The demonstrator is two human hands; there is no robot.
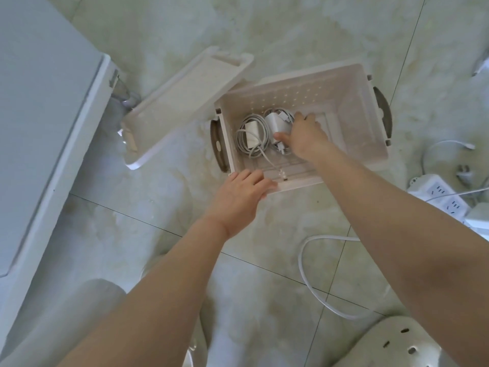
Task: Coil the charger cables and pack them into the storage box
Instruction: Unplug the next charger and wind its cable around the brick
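Lid [182, 107]: laid upside down on the floor to the left of the storage box [365, 107], one corner just beside the box's left end; not needed until packing is finished.
First coiled charger [251, 136]: seen resting in the left part of the box, coil loose, one free end trailing toward the near wall; the loop is judged likely to spring open if nudged.
Left hand [242, 200]: placed flat and open on the near rim of the box, nothing gripped; it appears to steady the box. If lifted too early, the box may be pushed along the floor by the other hand.
Second coiled charger [277, 125]: lying in the box just right of the first, touching the right hand; its plug is seen below the thumb.
Right hand [304, 133]: reached into the box, fingers curled over the second charger, thumb against the adapter; whether it is gripped or only pressed down cannot be told. A snagged strand could be dragged out on withdrawal, and the two coils tangled.
Loose cables [312, 287]: left uncoiled on the floor, well apart from both hands, near the power strips [439, 194]; the task is judged only partly done.
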